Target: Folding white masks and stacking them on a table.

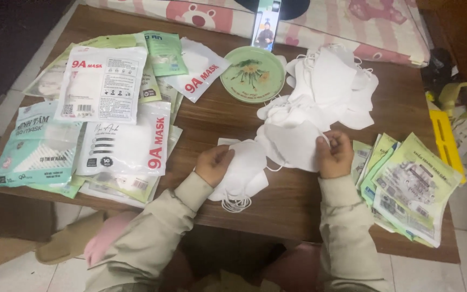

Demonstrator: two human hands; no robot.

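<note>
Your left hand (213, 164) pinches a folded white mask (244, 167) on the worktop (293, 200). Your right hand (334, 155) grips another white mask's edge (295, 146) from the pile (325, 86).

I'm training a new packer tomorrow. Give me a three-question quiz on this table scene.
1. True or false: the left hand rests on a white mask.
2. What lies just right of the right hand? A) green plate B) empty pouches C) phone
3. Where is the loose mask pile relative to the green plate?

Key: 1 true; 2 B, the empty pouches; 3 to its right.
</note>
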